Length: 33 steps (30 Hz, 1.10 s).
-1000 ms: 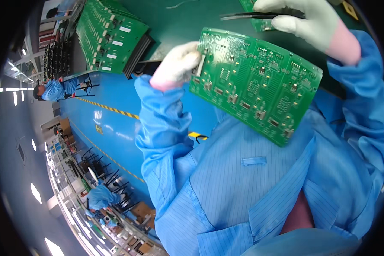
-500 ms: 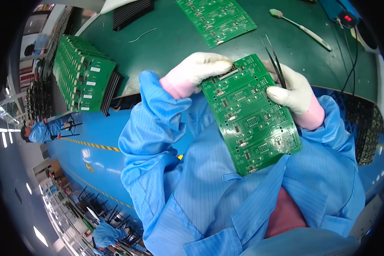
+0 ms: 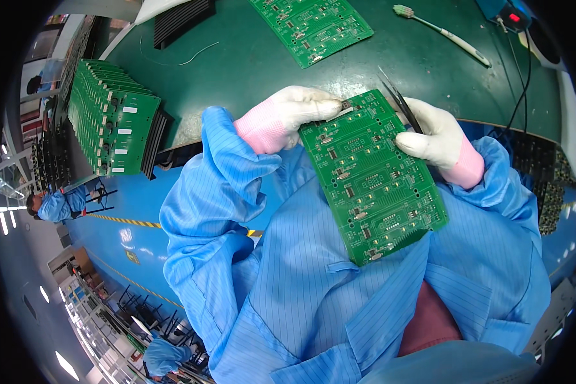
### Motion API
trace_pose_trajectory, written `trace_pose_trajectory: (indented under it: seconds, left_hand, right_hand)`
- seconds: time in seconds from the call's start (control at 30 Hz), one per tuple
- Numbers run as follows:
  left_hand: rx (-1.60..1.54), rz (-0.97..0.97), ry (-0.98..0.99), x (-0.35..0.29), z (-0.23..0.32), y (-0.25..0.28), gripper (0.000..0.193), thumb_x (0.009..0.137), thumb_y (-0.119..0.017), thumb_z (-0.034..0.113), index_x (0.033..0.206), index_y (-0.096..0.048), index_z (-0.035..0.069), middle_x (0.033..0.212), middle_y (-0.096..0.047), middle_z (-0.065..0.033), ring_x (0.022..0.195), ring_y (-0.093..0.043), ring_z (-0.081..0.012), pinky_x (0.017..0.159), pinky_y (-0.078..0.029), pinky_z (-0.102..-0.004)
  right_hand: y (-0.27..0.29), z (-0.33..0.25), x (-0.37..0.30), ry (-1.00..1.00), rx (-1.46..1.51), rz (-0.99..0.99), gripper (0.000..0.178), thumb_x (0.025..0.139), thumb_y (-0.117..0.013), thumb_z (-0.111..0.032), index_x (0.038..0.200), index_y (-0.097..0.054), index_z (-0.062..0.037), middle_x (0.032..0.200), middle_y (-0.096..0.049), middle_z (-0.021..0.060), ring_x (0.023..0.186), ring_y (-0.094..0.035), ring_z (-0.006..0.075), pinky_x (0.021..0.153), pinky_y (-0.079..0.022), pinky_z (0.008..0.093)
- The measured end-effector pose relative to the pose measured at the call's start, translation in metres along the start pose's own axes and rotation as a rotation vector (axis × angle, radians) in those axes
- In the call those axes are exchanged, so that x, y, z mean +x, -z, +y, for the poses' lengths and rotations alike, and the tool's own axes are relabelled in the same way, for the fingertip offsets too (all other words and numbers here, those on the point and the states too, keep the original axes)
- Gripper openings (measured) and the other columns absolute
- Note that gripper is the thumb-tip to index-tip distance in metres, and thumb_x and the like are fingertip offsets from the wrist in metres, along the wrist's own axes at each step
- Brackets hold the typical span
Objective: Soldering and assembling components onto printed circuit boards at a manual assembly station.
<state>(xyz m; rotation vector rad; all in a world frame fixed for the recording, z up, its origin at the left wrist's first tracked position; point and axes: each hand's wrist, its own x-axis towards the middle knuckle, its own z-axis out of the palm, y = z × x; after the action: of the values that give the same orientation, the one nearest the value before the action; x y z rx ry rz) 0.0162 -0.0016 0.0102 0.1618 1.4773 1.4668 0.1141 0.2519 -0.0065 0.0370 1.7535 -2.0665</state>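
A green circuit board panel (image 3: 374, 179) is held tilted in front of my chest, its rows of small parts facing up. My left hand (image 3: 291, 114), in a white glove with a pink cuff, grips the upper left corner. Its thumb presses by a small dark part (image 3: 346, 106) with a pale edge, half covered by the thumb. At the panel's upper right edge, my gloved right hand (image 3: 438, 137) pinches the board, thumb on top and fingers underneath. Black tweezers (image 3: 401, 105) stick out of that same hand, points toward the bench.
Another green panel (image 3: 317, 32) lies on the green bench (image 3: 237, 70). A toothbrush (image 3: 448, 35) lies at the far right, near a blue box (image 3: 509, 16) with a red display. Many boards stand in a black rack (image 3: 112, 121) at left. Other people sit farther off.
The view has shifted slightly, and the panel is turned a little. My left thumb covers more of the small dark part. The tweezers appear more nearly closed and lean farther left.
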Motion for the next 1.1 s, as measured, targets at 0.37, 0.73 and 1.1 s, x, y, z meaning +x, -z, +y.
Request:
trace_pose_trajectory:
  seconds: [0.37, 0.73, 1.1]
  left_hand:
    - [0.045, 0.052, 0.046, 0.002, 0.002, 0.000, 0.030, 0.090, -0.062, 0.018, 0.109, -0.065, -0.005, 0.096, -0.067, -0.0099, 0.082, -0.059, -0.0130, 0.073, -0.047, -0.0241]
    - [0.102, 0.047, 0.082, 0.002, 0.007, -0.001, 0.028, 0.091, -0.061, 0.019, 0.106, -0.067, -0.003, 0.091, -0.066, -0.0081, 0.077, -0.057, -0.0120, 0.069, -0.046, -0.0227]
    - [0.118, 0.046, 0.021, 0.005, 0.000, 0.001, 0.033, 0.092, -0.059, 0.023, 0.110, -0.064, -0.004, 0.086, -0.066, -0.0075, 0.059, -0.047, -0.0081, 0.050, -0.035, -0.0209]
  right_hand:
    - [0.024, -0.014, 0.015, 0.711, -1.120, 0.064, 0.039, 0.087, -0.058, -0.009, 0.126, -0.057, -0.0117, 0.087, -0.059, 0.0031, 0.059, -0.053, 0.0149, 0.055, -0.042, 0.0252]
    - [-0.018, -0.042, 0.010, 0.566, -1.791, 0.068, 0.028, 0.080, -0.060, -0.016, 0.107, -0.058, -0.0209, 0.084, -0.054, -0.0023, 0.057, -0.055, 0.0160, 0.050, -0.044, 0.0278]
    - [-0.027, -0.037, 0.011, 0.519, -1.898, 0.080, 0.028, 0.079, -0.056, -0.017, 0.106, -0.056, -0.0225, 0.084, -0.052, -0.0025, 0.057, -0.055, 0.0145, 0.049, -0.043, 0.0271]
